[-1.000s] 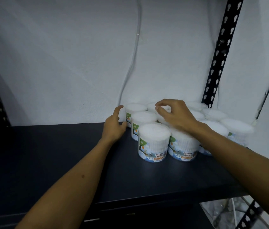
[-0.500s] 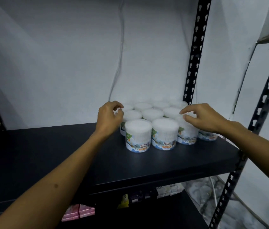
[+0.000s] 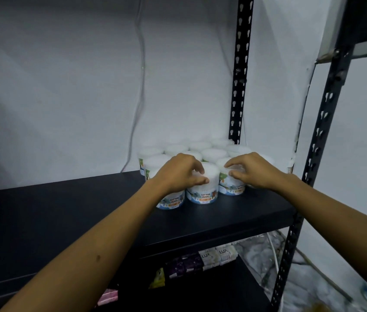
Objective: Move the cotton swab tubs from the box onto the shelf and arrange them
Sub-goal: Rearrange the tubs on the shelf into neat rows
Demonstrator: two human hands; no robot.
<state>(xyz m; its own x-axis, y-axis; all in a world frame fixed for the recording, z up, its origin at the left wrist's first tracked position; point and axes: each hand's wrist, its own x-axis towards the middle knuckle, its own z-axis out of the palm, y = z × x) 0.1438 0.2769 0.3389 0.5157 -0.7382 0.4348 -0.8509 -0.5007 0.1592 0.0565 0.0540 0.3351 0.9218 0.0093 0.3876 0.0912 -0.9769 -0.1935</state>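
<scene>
The tubs (image 3: 202, 188) stood clustered at the back right of the black shelf (image 3: 65, 210), beside the slotted post (image 3: 239, 86); left of them the shelf lay bare to its front edge. The left hand (image 3: 178, 174) curled its fingers (image 3: 197, 180) over the top of one front tub, and the right hand (image 3: 253, 171) gripped the neighbouring tub's lid. Labels read "COTTON BUDS". Below the shelf, boxes (image 3: 217, 255) read "LUX".
</scene>
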